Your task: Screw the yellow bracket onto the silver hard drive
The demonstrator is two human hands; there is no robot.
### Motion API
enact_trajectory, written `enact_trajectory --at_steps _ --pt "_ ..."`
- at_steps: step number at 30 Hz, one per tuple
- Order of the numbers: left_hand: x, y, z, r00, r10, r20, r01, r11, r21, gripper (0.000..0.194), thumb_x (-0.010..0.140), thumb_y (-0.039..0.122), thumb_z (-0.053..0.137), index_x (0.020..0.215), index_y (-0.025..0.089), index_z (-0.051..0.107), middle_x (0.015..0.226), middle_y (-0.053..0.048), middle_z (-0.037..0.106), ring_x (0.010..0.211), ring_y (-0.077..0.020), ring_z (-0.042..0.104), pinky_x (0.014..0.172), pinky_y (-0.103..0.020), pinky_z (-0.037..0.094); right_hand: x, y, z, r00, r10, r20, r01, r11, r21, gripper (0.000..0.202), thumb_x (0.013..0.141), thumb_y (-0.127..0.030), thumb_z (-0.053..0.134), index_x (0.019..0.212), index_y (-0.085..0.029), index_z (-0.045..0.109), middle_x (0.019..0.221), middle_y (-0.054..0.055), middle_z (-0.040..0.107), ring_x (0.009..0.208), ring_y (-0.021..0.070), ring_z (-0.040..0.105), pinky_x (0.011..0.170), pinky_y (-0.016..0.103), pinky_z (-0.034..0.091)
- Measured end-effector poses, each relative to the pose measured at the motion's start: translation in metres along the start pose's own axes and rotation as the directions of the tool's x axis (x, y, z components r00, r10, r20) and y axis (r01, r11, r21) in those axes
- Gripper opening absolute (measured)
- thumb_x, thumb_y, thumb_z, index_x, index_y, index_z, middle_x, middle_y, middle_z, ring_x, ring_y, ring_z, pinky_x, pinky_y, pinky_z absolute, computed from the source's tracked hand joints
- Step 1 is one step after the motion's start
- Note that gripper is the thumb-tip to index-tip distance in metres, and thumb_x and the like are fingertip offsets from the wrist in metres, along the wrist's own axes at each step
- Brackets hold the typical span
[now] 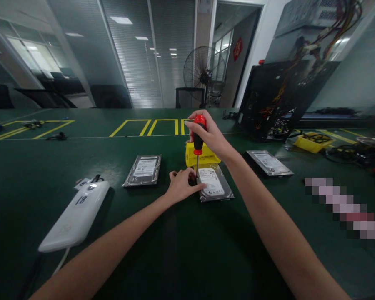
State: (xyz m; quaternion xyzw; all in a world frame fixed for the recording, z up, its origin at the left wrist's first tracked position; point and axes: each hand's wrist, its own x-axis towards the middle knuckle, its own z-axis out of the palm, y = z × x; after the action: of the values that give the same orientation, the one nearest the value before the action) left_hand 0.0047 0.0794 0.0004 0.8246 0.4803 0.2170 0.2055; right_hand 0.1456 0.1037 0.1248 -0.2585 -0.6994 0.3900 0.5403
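Note:
My right hand (208, 135) is wrapped round the handle of a red and black screwdriver (198, 141), held upright with its shaft pointing down. The tip meets the left edge of a silver hard drive (213, 182) with a white label, lying flat on the green table; the exact contact point is hidden by fingers. My left hand (183, 183) rests at the drive's left side, its thumb on the label and its other fingers curled near the shaft. Just behind the drive sits a yellow bin (203, 154).
Other hard drives lie to the left (143, 170) and right (269, 162). A white device with a cable (78, 216) is at the left. A black computer case (275, 100), a yellow tray (312, 142) and cables stand at the back right.

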Motion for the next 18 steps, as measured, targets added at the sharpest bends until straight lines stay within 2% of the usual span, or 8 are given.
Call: enact_trajectory --at_steps 3,7,13,18 --pt "0.0000 -0.0011 0.0003 1.000 0.009 0.000 -0.009 1.000 -0.006 0.047 0.077 0.066 0.059 0.095 0.022 0.052 0.091 -0.002 0.066 0.092 -0.0270 0.059 0.088 -0.047 0.029 0.0006 0.0008 -0.0004 1.000 0.016 0.001 -0.016 1.000 0.006 0.030 0.087 -0.046 0.056 0.104 -0.023 0.047 0.075 -0.004 0.050 0.060 0.0072 0.054 0.063 0.025 0.053" --pt "0.0005 -0.0029 0.0015 1.000 0.007 -0.003 -0.007 1.000 -0.006 0.051 0.076 0.068 0.059 0.098 0.022 0.051 0.093 -0.002 0.066 0.092 -0.0263 0.059 0.089 -0.047 0.029 0.0009 0.0026 -0.0025 0.998 0.067 -0.003 -0.067 0.997 0.037 0.032 0.091 -0.053 0.044 0.100 -0.022 0.047 0.074 -0.004 0.050 0.061 0.0077 0.055 0.065 0.026 0.053" --pt "0.0014 -0.0062 0.0036 1.000 0.010 -0.006 -0.010 1.000 0.000 0.048 0.077 0.066 0.058 0.097 0.023 0.051 0.092 -0.002 0.066 0.092 -0.0271 0.059 0.088 -0.048 0.029 -0.0003 -0.0036 -0.0034 0.996 0.074 -0.044 -0.073 0.997 0.005 0.038 0.082 -0.055 0.060 0.089 -0.021 0.044 0.081 -0.002 0.055 0.066 0.0088 0.060 0.069 0.027 0.053" --pt "0.0012 -0.0051 0.0026 1.000 0.013 -0.004 -0.013 1.000 0.002 0.051 0.076 0.069 0.058 0.095 0.022 0.052 0.091 -0.002 0.066 0.092 -0.0271 0.059 0.089 -0.048 0.029 -0.0019 -0.0043 -0.0008 0.995 0.092 -0.043 -0.091 0.996 0.024 0.043 0.078 -0.054 0.064 0.090 -0.022 0.039 0.080 -0.002 0.059 0.068 0.0097 0.063 0.070 0.027 0.054"
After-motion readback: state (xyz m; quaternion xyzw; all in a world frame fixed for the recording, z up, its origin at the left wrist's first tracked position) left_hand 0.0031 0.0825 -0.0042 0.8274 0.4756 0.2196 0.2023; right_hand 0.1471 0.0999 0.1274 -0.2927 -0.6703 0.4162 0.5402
